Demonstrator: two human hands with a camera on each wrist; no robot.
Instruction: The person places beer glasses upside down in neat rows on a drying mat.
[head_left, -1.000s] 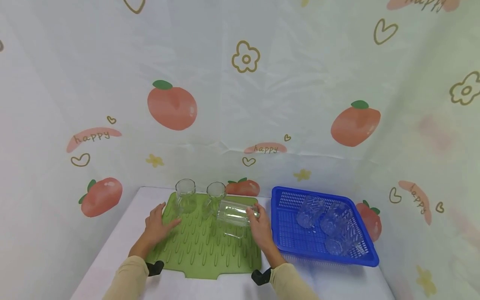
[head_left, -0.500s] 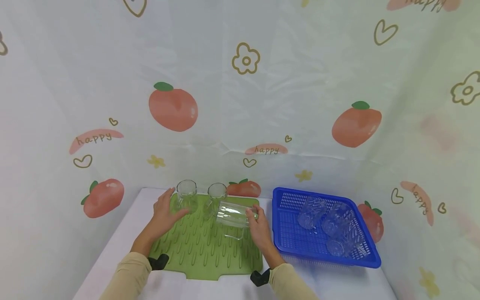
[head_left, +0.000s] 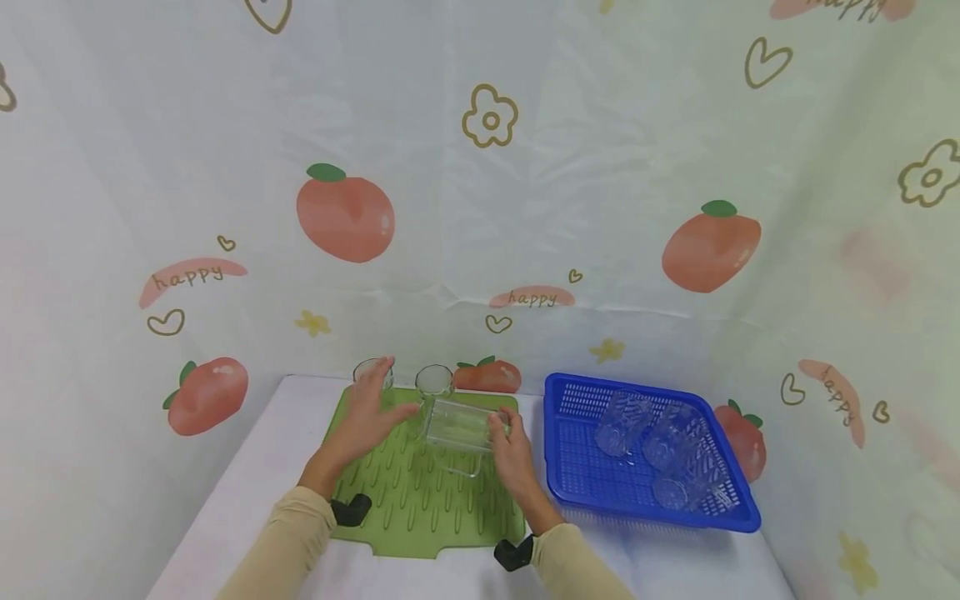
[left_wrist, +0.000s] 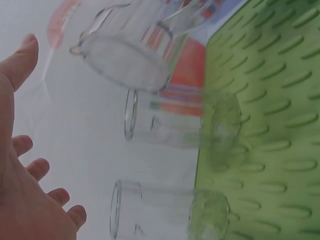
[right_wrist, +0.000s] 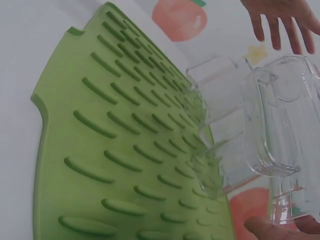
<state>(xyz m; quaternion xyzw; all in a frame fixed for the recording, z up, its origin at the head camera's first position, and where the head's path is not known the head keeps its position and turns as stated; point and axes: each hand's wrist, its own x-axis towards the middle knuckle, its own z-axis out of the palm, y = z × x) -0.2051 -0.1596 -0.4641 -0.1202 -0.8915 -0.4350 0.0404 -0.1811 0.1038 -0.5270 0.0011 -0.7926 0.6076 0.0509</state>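
My right hand [head_left: 513,450] grips a clear glass mug [head_left: 459,427] at one end. The mug lies sideways in the air over a green drying mat [head_left: 408,500], its handle hanging downward. My left hand [head_left: 363,425], fingers spread and holding nothing, is just left of the mug's other end. In the left wrist view that end of the mug [left_wrist: 125,62] shows apart from the left fingers [left_wrist: 37,169]. Two more glass mugs stand upright at the mat's back edge: one [head_left: 433,382] behind the held mug, the other [head_left: 367,367] partly hidden by my left hand.
To the right of the mat, a blue plastic basket [head_left: 566,483] holds several clear glasses [head_left: 622,425] lying on their sides. A white curtain printed with fruit [head_left: 345,217] hangs behind the white table [head_left: 247,467] and along both sides.
My left hand has moved right and slightly up, from the mat's left edge to near the held mug. My right hand and its mug have shifted slightly left.
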